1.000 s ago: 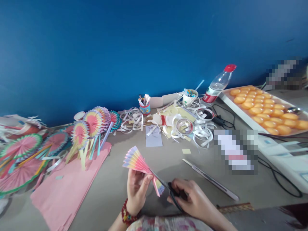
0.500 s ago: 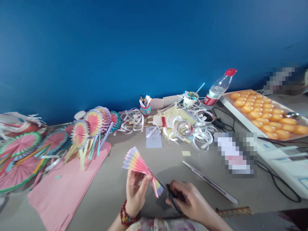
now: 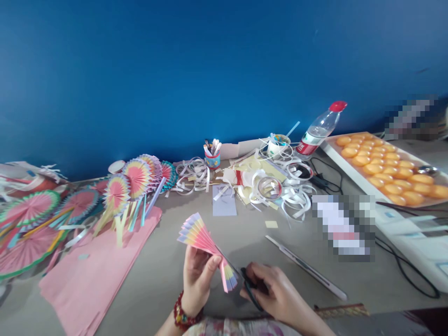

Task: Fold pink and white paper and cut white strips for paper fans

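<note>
My left hand (image 3: 196, 276) pinches a pleated, rainbow-striped paper fan (image 3: 203, 242) at its narrow middle, holding it above the grey table (image 3: 252, 242). My right hand (image 3: 276, 291) is closed around black-handled scissors (image 3: 249, 284), whose blades reach up-left against the fan's fold beside my left thumb. A red bead bracelet circles my left wrist. The blade tips are hidden behind the paper.
Finished paper fans (image 3: 115, 191) pile at the left over pink paper sheets (image 3: 94, 275). White paper strips and tape rolls (image 3: 269, 186) litter the back. A pen cup (image 3: 212, 156), a plastic bottle (image 3: 320, 128), a ruler (image 3: 306, 267) and a tray of orange rounds (image 3: 388, 168) lie around.
Hands, fan and scissors have barely shifted; the view has tilted slightly, and the lower fan end sits a little further left against the scissors.
</note>
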The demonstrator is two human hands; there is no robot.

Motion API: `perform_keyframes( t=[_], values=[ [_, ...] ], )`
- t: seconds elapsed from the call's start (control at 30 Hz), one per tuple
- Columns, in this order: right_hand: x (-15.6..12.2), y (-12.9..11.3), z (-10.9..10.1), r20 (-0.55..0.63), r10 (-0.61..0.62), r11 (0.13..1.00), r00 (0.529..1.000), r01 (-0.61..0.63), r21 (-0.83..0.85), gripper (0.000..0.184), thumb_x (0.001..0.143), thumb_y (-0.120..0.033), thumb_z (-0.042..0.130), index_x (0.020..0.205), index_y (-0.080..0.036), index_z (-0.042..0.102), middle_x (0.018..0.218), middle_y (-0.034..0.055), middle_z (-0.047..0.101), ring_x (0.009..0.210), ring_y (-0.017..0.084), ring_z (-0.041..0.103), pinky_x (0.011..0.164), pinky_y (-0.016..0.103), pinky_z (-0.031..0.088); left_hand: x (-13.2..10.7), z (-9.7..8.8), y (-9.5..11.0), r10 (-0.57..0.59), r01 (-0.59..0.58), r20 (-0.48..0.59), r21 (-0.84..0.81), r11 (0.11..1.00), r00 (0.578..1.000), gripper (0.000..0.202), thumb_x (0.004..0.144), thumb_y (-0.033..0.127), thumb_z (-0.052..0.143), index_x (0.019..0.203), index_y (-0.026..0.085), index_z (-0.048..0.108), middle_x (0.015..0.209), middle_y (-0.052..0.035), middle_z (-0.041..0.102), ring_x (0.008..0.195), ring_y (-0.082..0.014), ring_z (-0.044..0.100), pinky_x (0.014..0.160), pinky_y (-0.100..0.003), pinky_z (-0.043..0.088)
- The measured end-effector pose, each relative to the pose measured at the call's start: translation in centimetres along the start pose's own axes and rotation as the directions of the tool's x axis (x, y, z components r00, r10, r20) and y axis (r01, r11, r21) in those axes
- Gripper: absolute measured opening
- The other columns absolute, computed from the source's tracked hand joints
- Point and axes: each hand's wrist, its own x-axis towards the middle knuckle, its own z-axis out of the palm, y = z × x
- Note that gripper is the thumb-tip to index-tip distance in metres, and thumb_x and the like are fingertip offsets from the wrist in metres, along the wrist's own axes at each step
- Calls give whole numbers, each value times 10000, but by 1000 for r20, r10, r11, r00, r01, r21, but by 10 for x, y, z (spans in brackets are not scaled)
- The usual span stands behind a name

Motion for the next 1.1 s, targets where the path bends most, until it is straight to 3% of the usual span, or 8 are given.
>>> perform_keyframes(
  t=[0.4,0.8,1.1],
  values=[
    [2,-5,-1,-36,-51,997,998,48,-63,304,824,-325,573,678,-234,322,593,-55,395,550,115,401,513,221,262,-2,-2,-3,-33,33,-12,-24,999,999,245,833,308,724,1025,207,610,847,-32,713,719,-151,677,691,-239,560],
    [1,-2,3,-27,-56,998,998,56,1,217,784,-234,574,696,-233,375,619,-54,436,557,110,434,517,212,288,-5,1,-4,-49,49,-19,13,999,999,270,799,360,752,954,200,599,781,-26,692,672,-159,661,658,-261,558],
    [1,-3,3,-62,-80,996,995,78,-33,250,780,-233,583,693,-234,348,607,-58,402,555,112,414,521,221,274,-7,0,-5,19,-20,10,41,999,1000,177,847,290,709,940,195,593,771,-20,698,664,-148,674,652,-239,568]
  ],
)
